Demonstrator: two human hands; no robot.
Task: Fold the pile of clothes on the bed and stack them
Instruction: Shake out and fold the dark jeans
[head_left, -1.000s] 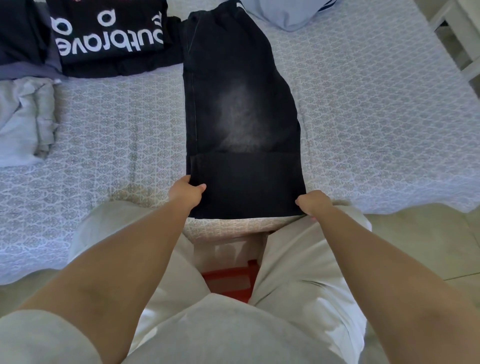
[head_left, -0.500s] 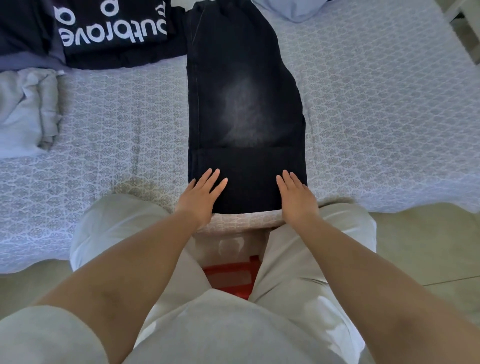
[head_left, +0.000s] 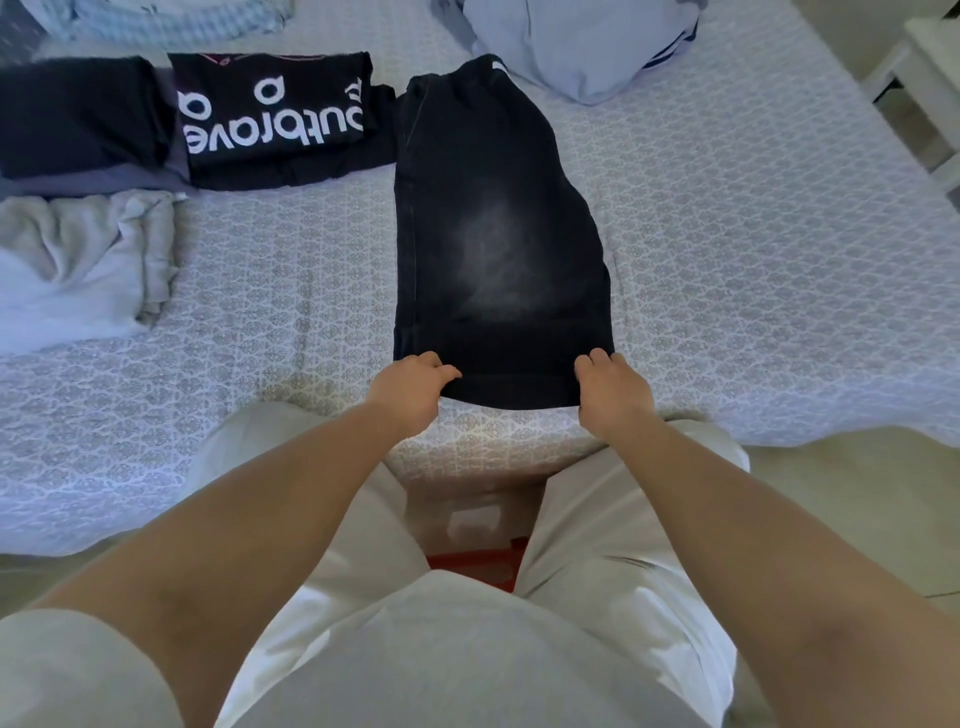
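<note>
Black denim shorts now have both near corners pinched, left hand and right hand no longer flat, likely ready to fold upward on the bed.

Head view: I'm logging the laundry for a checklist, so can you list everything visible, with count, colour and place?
jeans: one, black with a faded patch, folded lengthwise at the bed's middle, near hem at the edge
printed shirt: one, black with white lettering, folded, far left of the jeans
dark stack: one, navy over grey-blue, far left
grey garment: one, pale grey, crumpled, left edge
blue pile: one, light blue, unfolded, far side
checked cloth: one, pale blue, top left
bed: one, white-grey patterned sheet
red item: one, on the floor between the legs
left hand: grips the hem's left corner
right hand: grips the hem's right corner
</note>
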